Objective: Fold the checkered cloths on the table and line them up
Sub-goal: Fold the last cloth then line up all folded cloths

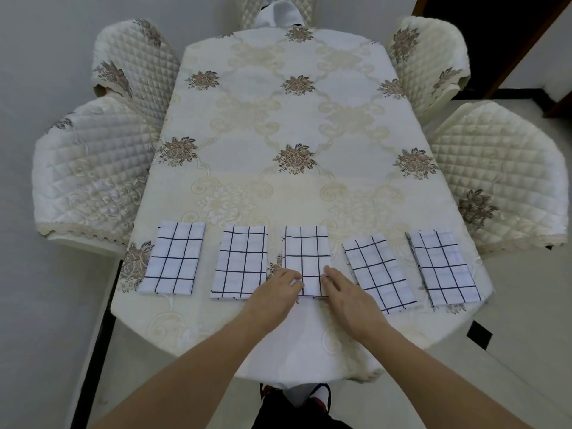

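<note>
A long surface point(278, 125) under a cream floral tablecloth stands on a pale floor point(526, 335). Five chairs point(93, 168) in quilted cream covers surround it. The wall point(46, 41) is plain grey. A dark doorway point(495, 26) opens at far right.

Quilted cream chairs point(93, 168), floral tablecloth point(278, 119); perhaps a dark doorway point(483, 26)

The checkered cloths point(307, 252) are showing as thin, matt woven fabric, white with dark lines and faint creases. The table point(278, 125) is wearing a cream cloth cover that is giving off a soft sheen, with woven scrolls and raised brownish embroidered flowers. The chairs point(93, 168) are showing padded, diamond-quilted fabric with a satiny gloss and lacy trim, and the floor point(520, 317) is looking smooth and pale.
</note>
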`<state>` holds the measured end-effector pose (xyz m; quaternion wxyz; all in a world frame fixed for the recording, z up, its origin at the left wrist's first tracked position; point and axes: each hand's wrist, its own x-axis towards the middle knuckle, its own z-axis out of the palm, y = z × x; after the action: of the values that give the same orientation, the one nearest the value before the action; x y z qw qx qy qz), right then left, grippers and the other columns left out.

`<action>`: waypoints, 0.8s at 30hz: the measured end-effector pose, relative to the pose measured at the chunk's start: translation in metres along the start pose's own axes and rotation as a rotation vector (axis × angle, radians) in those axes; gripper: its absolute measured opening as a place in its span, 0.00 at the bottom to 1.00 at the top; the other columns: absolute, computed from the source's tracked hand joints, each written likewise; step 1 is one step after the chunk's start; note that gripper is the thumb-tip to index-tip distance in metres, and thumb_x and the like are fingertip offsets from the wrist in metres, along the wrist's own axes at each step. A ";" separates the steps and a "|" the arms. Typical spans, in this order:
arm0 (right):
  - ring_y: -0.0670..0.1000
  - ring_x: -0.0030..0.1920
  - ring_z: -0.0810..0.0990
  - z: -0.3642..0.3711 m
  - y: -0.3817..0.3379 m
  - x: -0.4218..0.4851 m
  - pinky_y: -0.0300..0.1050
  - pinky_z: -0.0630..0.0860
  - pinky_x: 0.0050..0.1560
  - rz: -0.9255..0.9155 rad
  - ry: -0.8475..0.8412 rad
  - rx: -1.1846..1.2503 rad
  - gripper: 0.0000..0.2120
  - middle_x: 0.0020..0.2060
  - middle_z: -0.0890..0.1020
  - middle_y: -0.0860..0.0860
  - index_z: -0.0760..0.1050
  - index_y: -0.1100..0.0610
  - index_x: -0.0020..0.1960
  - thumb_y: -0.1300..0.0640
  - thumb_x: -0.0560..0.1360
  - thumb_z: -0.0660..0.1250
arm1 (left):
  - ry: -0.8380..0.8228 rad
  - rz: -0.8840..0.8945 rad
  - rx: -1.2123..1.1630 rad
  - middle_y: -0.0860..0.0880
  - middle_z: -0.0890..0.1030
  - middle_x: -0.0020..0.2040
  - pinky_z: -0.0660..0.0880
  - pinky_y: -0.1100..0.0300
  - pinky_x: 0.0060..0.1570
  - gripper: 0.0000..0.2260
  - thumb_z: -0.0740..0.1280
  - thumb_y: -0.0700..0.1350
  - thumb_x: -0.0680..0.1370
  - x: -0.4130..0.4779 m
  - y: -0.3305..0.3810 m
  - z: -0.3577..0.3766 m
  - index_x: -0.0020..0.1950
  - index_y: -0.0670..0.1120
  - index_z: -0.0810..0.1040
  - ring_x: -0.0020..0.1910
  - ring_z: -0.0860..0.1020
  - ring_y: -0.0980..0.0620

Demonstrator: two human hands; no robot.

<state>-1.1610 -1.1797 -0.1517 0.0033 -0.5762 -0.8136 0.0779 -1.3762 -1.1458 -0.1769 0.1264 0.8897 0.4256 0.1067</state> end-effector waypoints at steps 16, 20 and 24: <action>0.54 0.54 0.84 0.000 0.000 -0.006 0.38 0.78 0.29 0.045 0.043 -0.001 0.32 0.61 0.81 0.58 0.81 0.63 0.58 0.68 0.54 0.83 | 0.038 0.045 -0.031 0.47 0.80 0.50 0.81 0.56 0.33 0.14 0.79 0.35 0.65 0.010 0.007 -0.004 0.45 0.43 0.79 0.49 0.80 0.47; 0.55 0.57 0.84 0.000 -0.002 -0.008 0.40 0.80 0.34 0.046 0.025 0.009 0.33 0.61 0.81 0.59 0.80 0.64 0.60 0.67 0.56 0.82 | 0.013 0.028 -0.024 0.47 0.80 0.50 0.81 0.51 0.37 0.11 0.78 0.40 0.68 0.010 0.008 -0.005 0.46 0.43 0.79 0.49 0.79 0.46; 0.58 0.61 0.80 -0.017 0.012 -0.013 0.47 0.82 0.45 0.029 0.070 0.071 0.26 0.64 0.79 0.58 0.75 0.61 0.66 0.62 0.69 0.75 | 0.006 0.032 0.117 0.49 0.80 0.50 0.77 0.51 0.47 0.15 0.63 0.55 0.75 0.020 0.023 -0.016 0.52 0.45 0.79 0.49 0.78 0.47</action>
<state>-1.1438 -1.1859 -0.1354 0.0511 -0.5896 -0.8014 0.0864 -1.3523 -1.1421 -0.1534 0.0710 0.9019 0.4173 0.0865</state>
